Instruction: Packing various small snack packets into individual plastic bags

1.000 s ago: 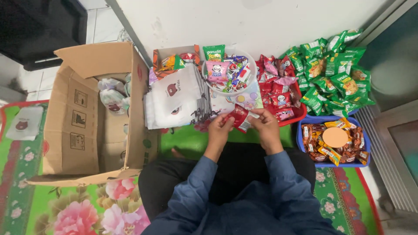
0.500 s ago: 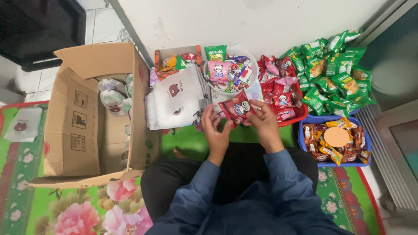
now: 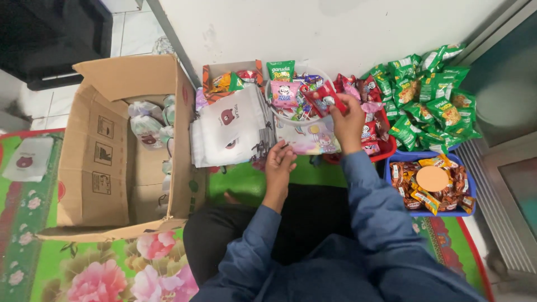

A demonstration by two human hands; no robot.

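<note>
A flowered green and red rug (image 3: 112, 274) covers the floor where the person sits cross-legged in dark trousers and a blue long-sleeved top, facing a pale wall. To the left, an open brown cardboard box (image 3: 112, 156) stands on the rug with its flaps up, and small filled white bags (image 3: 146, 120) lie inside it against the far wall. Just right of the box lies a stack of flat white drawstring bags (image 3: 229, 131) printed with a small brown bear face. On the far right a heap of green snack packets (image 3: 430, 95) spreads along the wall, and nearer the person a blue tray (image 3: 391, 187) holds brown and orange wrapped snacks with a round orange lid lying on top. Between the heap and the white bags sit a red tray (image 3: 386, 150) of red packets, a round white bowl (image 3: 296, 118) of mixed sweets, and a small cardboard tray (image 3: 215, 70) of orange and green packets behind the bags. The right hand (image 3: 348, 114) is raised over the bowl's right side, fingers clamped on a red snack packet (image 3: 324, 96) held tilted above the sweets. The left hand (image 3: 279, 162) is lower and well apart from it, fingers curled at the near edge of a pastel printed bag (image 3: 313, 140) lying in front of the bowl; whether it actually grips the bag I cannot tell.
</note>
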